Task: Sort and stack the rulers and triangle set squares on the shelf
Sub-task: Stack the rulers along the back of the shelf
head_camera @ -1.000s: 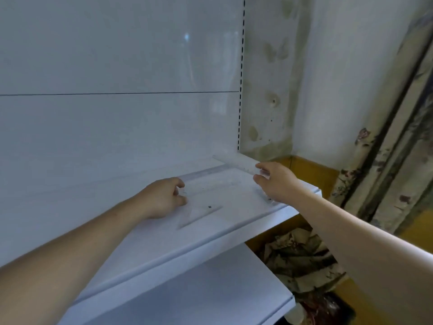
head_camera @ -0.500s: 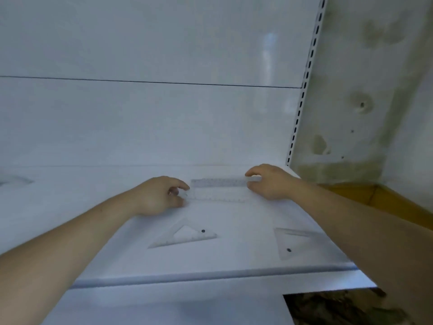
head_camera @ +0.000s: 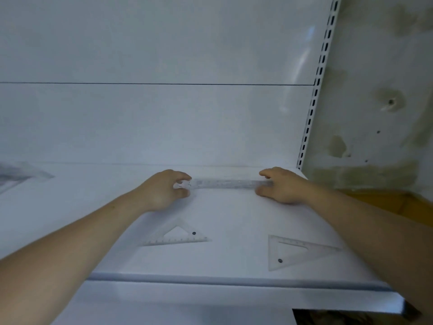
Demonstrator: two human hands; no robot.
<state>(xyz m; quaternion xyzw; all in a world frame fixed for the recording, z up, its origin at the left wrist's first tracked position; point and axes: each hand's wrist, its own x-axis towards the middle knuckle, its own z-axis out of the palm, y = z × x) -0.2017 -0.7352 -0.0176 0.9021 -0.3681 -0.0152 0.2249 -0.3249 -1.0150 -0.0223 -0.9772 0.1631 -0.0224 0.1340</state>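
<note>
A clear plastic ruler (head_camera: 225, 183) lies lengthwise near the back of the white shelf (head_camera: 210, 277); whether it is one ruler or a stack I cannot tell. My left hand (head_camera: 164, 191) pinches its left end and my right hand (head_camera: 281, 185) grips its right end. Closer to the front edge lie two clear triangle set squares, apart from each other: one (head_camera: 178, 235) under my left forearm's side, the other (head_camera: 293, 250) to the right. Each has a small dark dot.
The shelf's white back panel (head_camera: 164, 125) rises just behind the ruler. A slotted upright (head_camera: 314, 97) marks the shelf's right end, with a stained wall (head_camera: 379, 113) beyond. More clear pieces (head_camera: 16, 174) lie blurred at the far left of the shelf.
The view has swung left and closer to the shelf. The ruler held by my right hand came down flat between both hands, and it now lies along the back, gripped at both ends.
</note>
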